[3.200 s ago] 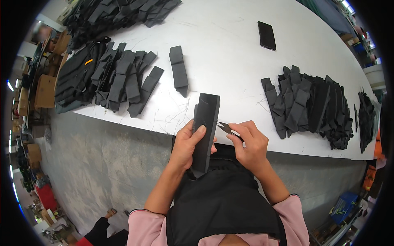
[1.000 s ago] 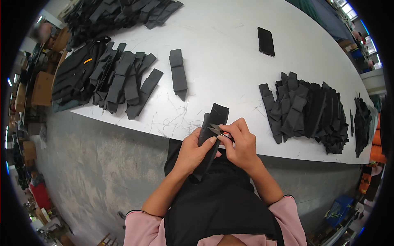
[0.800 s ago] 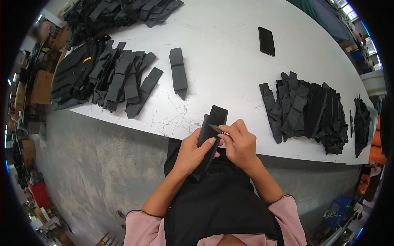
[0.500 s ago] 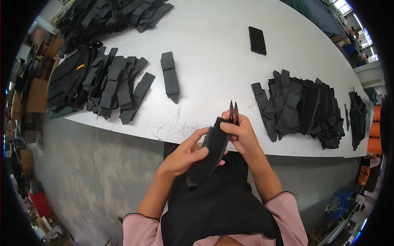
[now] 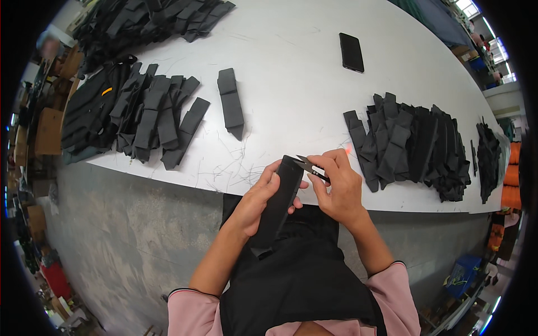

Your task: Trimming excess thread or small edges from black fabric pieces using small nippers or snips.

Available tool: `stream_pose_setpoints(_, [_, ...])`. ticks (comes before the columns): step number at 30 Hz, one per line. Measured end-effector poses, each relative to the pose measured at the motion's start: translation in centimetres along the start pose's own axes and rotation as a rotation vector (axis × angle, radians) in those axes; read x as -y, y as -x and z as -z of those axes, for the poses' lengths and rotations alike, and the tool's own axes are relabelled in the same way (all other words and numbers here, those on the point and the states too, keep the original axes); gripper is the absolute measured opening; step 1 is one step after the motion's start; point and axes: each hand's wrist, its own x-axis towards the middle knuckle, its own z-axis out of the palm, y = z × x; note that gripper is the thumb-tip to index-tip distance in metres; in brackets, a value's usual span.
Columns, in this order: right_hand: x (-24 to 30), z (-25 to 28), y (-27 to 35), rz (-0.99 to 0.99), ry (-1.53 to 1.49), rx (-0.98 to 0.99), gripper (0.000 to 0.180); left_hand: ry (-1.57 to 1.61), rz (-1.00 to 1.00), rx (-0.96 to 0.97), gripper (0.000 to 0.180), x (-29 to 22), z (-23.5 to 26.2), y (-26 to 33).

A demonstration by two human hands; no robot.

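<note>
Head view, looking down over a white desk [image 5: 291,73] and a lap in black cloth. Left hand [image 5: 260,199] closed around a long black fabric strip [image 5: 277,204], thumb across its face, fingers wrapped behind; strip held tilted, top end just over the near edge of the desk, lower end hanging down toward the lap. Right hand [image 5: 336,187] pinched shut on small thread snips [image 5: 308,166], blade tips touching the upper corner of the strip. Both hands just beside each other at the near edge, roughly mid-desk.

Scattered thin thread clippings [image 5: 230,162] on the desk surface just beyond the hands. Farther in, lying alone near the middle, a single folded black piece [image 5: 231,103]. Toward the left edge, a fanned row of similar black strips [image 5: 145,115] overlapping one another, with a larger dark heap [image 5: 151,22] at the far left corner. Toward the right edge, a thick overlapping pile of black pieces [image 5: 414,145], its nearest strip close to the right hand but apart from it; beyond that, a smaller dark stack [image 5: 488,154] near the right end. Dark phone [image 5: 351,52] lying flat near the far edge, well apart from everything else.

Pink sleeves [image 5: 403,297] at both forearms. Grey concrete floor [image 5: 129,235] below the desk, cardboard boxes [image 5: 47,131] off to the left.
</note>
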Motion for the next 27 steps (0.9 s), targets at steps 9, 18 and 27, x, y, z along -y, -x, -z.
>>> stream_pose_setpoints(9, [-0.2,1.2,-1.0,0.152,-0.016,0.131,0.031,-0.128,0.107,-0.019,0.046,-0.3,0.5,0.3])
stream_pose_setpoints(18, [-1.1,0.5,-2.7,-0.029,-0.181,0.366,0.015,-0.615,0.014,-0.138,0.036,-0.5,0.0,0.3])
stream_pose_setpoints(27, [-2.5,-1.9,-0.6,-0.874,-1.369,0.377,0.011,-1.278,-0.507,-0.322,0.035,-0.1,-0.1,0.2])
